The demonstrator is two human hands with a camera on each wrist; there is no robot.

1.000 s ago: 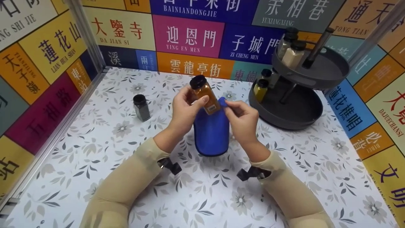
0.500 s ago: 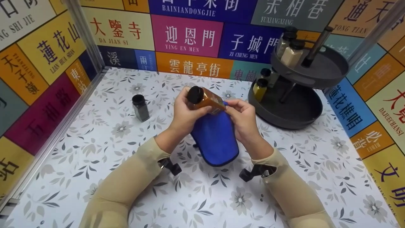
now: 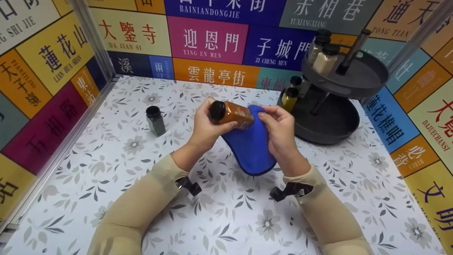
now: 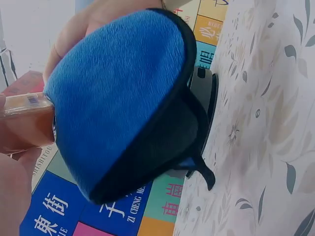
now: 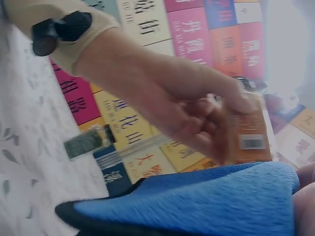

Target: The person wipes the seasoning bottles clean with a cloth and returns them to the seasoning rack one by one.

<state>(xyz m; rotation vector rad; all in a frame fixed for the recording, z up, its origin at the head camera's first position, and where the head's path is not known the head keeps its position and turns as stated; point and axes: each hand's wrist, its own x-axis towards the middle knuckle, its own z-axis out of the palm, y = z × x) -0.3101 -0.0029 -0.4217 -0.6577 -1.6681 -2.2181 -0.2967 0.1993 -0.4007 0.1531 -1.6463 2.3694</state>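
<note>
My left hand [image 3: 204, 124] grips a spice jar [image 3: 233, 114] of orange-brown powder above the table. The jar is tilted far over, its black lid to the left and its base toward the right. With thumb and fingers my right hand [image 3: 281, 129] pinches a blue plush cleaning cloth [image 3: 251, 148] edged in black. The cloth hangs below the jar. In the left wrist view, the base end of the jar [image 4: 27, 123] meets the plush cloth [image 4: 118, 93], which folds over a dark underside with a small black loop. A barcode label shows on the jar [image 5: 252, 130] in the right wrist view.
A jar of dark contents [image 3: 156, 121] stands on the flowered table [image 3: 219, 219] at the left. To the right rises a black two-tier rack [image 3: 329, 129], with a yellow jar [image 3: 290, 101] below and a pale jar [image 3: 325, 61] above. Sign-covered walls [image 3: 208, 39] enclose the table.
The jar has gone from near upright to lying over, its lid lower and to the left. The cloth's lower end has swung right, and my right hand has shifted slightly right.
</note>
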